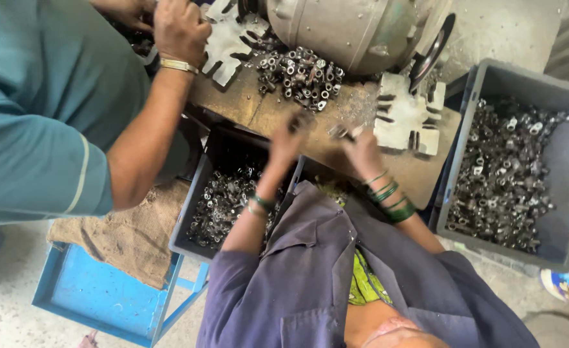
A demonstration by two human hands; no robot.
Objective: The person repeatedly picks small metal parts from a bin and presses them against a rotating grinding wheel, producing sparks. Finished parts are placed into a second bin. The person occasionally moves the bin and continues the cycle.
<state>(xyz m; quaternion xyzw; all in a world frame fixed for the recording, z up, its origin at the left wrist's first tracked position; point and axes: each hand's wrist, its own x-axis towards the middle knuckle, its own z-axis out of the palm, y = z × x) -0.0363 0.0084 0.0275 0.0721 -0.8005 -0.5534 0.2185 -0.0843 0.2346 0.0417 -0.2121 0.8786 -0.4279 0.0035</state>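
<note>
My left hand point(286, 140) is raised over the wooden bench point(265, 109), blurred, its fingers pinched on a small dark metal fitting point(302, 119). My right hand point(363, 153) is beside it and holds a small shiny metal fitting point(341, 132) at its fingertips. Both wrists wear green bangles. A heap of small metal fittings point(300, 74) lies on the bench just beyond my hands. A white slotted metal plate point(403, 117) sits to the right of my right hand.
A co-worker in a teal shirt, hand point(180, 29) with a gold band, works at a second slotted plate point(229, 38). A grey machine drum point(355, 29) stands behind. Crates of fittings sit right point(558, 212) and under the bench point(194, 212). Blue stool point(104, 303) with burlap.
</note>
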